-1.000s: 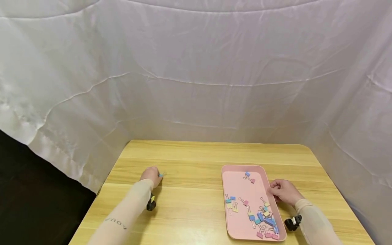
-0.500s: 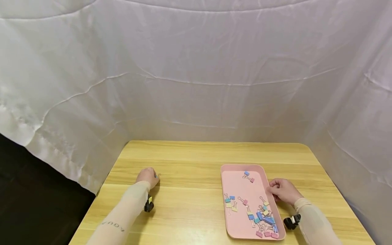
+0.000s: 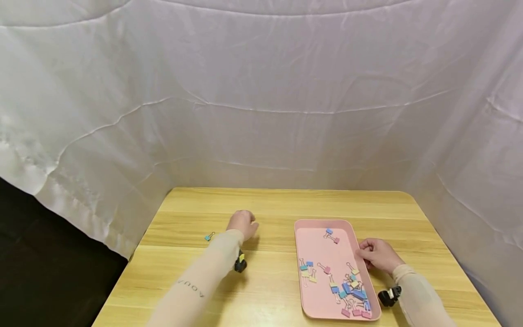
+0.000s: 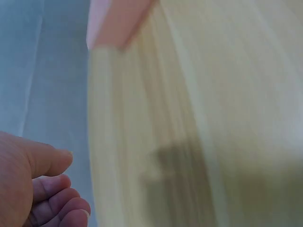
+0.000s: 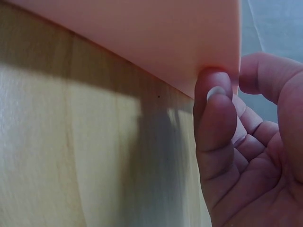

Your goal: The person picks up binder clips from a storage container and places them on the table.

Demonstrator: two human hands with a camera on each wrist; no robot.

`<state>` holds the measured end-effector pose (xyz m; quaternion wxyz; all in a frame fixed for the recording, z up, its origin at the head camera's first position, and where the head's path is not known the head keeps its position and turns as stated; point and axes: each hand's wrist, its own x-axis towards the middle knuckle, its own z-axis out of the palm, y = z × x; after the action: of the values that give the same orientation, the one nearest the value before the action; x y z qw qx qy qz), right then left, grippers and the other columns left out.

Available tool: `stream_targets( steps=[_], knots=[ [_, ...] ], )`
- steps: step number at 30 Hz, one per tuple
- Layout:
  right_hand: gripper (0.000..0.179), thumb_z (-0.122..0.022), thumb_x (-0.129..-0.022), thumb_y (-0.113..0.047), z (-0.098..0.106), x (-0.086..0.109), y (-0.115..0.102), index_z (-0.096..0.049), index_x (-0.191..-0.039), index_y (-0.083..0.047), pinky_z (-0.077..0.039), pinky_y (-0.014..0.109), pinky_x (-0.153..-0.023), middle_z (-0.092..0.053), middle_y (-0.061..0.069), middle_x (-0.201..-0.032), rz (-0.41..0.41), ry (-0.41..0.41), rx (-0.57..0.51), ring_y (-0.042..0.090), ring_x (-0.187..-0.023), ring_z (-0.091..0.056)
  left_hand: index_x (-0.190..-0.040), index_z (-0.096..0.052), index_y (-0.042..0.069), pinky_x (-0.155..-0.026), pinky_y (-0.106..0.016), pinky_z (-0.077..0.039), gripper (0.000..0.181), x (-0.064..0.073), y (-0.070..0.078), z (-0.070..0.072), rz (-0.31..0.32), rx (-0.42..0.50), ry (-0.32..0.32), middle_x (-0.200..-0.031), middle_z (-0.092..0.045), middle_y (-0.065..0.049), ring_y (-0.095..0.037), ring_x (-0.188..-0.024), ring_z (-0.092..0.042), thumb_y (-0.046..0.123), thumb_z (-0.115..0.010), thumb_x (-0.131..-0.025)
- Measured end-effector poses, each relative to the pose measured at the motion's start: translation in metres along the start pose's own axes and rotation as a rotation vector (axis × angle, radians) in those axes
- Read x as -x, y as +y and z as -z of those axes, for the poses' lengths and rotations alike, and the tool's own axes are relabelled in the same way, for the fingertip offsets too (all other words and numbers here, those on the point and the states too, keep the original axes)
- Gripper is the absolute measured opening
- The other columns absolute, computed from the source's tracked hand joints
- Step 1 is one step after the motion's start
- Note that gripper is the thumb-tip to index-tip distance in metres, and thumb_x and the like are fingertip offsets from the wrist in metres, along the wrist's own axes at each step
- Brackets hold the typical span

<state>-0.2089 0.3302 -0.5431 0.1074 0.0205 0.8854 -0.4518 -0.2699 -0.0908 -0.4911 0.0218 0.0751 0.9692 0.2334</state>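
Note:
My left hand (image 3: 242,225) is over the table left of the pink tray, fingers loosely bent and nothing between them, as the left wrist view also shows. Behind it, to the left, a teal binder clip (image 3: 208,237) lies on the wood. My right hand (image 3: 380,255) pinches the right rim of the pink tray (image 3: 318,299). In the right wrist view the thumb goes over the rim while the fingers (image 5: 218,118) press the tray's outer wall. Several blue, teal, yellow and pink binder clips (image 3: 359,295) lie in the tray, thickest in its near right part.
The wooden table (image 3: 261,272) carries the tray on its right half. A pale cloth curtain (image 3: 286,141) hangs behind and at both sides. A corner of the tray shows at the top of the left wrist view. A dark area (image 3: 49,263) lies beyond the table at left.
My left hand first drew slightly left with the teal binder clip, then let it go on the table and moved right, toward the tray. My right hand stays on the rim.

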Motion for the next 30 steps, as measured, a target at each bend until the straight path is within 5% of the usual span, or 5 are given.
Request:
stream_targets(
  steps=[14, 21, 25, 30],
  knots=[
    [0.023, -0.067, -0.089, -0.012, 0.0, 0.004, 0.002, -0.059, -0.099, 0.006, -0.051, 0.03, -0.052, -0.059, 0.008, -0.072, -0.013, -0.005, -0.049, 0.018, -0.059, -0.056, -0.112, -0.07, 0.011, -0.089, -0.03, -0.05, 0.027, -0.017, 0.126, -0.053, -0.127, 0.017, -0.088, -0.111, -0.068, -0.003, -0.021, -0.104, -0.063, 0.026, -0.067, -0.091],
    [0.024, -0.068, -0.088, -0.013, -0.005, 0.005, 0.003, -0.059, -0.1, 0.005, -0.05, 0.029, -0.051, -0.059, 0.007, -0.072, -0.014, 0.003, -0.043, 0.019, -0.06, -0.056, -0.099, -0.073, 0.019, -0.076, -0.024, -0.05, 0.021, -0.014, 0.163, -0.087, -0.182, -0.204, -0.099, -0.097, -0.066, 0.007, -0.009, -0.088, -0.062, 0.036, -0.07, -0.087],
    [0.023, -0.068, -0.087, -0.011, -0.005, 0.009, 0.005, -0.059, -0.099, 0.006, -0.05, 0.029, -0.051, -0.06, 0.008, -0.071, -0.02, 0.003, -0.059, 0.019, -0.059, -0.056, -0.089, -0.07, 0.019, -0.061, -0.02, -0.046, 0.015, -0.009, 0.18, -0.105, -0.176, -0.19, -0.147, -0.084, -0.061, 0.007, -0.005, -0.07, -0.054, 0.034, -0.07, -0.088],
    [0.021, -0.068, -0.087, -0.011, -0.003, 0.012, 0.008, -0.06, -0.098, 0.005, -0.05, 0.028, -0.051, -0.06, 0.007, -0.07, -0.017, -0.002, -0.081, 0.018, -0.058, -0.057, -0.087, -0.07, 0.018, -0.057, -0.018, -0.044, 0.017, -0.004, 0.194, -0.123, -0.172, -0.17, -0.163, -0.074, -0.059, 0.008, -0.004, -0.063, -0.051, 0.035, -0.066, -0.091]
  ],
)
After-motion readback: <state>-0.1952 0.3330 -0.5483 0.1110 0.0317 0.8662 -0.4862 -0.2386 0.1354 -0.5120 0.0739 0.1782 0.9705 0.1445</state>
